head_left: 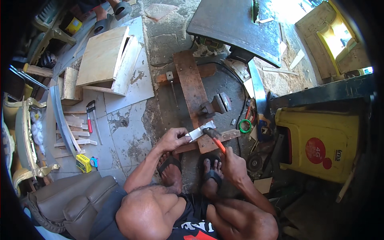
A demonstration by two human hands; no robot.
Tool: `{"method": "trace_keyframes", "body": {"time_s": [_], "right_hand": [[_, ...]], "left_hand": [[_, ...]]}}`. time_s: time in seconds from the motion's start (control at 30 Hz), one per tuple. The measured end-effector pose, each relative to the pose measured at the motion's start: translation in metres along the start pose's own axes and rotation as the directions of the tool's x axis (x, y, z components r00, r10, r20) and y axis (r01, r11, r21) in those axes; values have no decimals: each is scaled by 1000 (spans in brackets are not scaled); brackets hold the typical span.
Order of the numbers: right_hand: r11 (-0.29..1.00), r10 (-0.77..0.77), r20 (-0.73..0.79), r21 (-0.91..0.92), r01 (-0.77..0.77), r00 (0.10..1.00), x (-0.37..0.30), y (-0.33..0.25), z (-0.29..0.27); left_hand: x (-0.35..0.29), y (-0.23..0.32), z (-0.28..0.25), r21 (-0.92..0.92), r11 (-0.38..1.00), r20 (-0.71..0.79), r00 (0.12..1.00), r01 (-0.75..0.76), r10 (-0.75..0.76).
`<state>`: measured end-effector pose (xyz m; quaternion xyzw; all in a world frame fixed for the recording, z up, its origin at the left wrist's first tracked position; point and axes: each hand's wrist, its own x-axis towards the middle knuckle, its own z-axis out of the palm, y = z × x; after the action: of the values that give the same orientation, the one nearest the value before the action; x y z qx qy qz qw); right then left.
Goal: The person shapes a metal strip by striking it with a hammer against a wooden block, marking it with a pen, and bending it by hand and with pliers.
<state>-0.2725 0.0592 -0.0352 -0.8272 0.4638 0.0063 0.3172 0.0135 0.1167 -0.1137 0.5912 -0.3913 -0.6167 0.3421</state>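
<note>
My left hand (174, 140) pinches the near end of a short, pale strip (195, 135), metal-looking, which lies over the end of a low wooden plank bench (193, 90). Gripped in my right hand (234, 165) is a hammer (219, 144) with an orange handle. Its dark head is at the strip's far end; whether it touches cannot be made out. Just beyond the strip, a small bench vise (221, 104) is mounted on the plank. My sandalled feet stand on either side of the plank's near end.
To the right are a green tape roll (245, 126), a cable and a yellow plastic stool (316, 144). A dark table (236, 28) stands ahead. On the left are a wooden box (104, 58), a red-handled hacksaw (89, 120), wood strips and a yellow carton (83, 163). Another person's feet show far left.
</note>
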Motion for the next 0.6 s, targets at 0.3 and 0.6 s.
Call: {"method": "trace_keyframes", "body": {"time_s": [0.3,0.6], "right_hand": [[992,64,34,-116,-60,997,15,1,1],[998,1,-37,-66,-3,999,17,-13,-7]], "left_hand": [[8,27,8,72,996,-91,995,43,-36],[6,18,4,236,965,-161,984,117,-80]]}}
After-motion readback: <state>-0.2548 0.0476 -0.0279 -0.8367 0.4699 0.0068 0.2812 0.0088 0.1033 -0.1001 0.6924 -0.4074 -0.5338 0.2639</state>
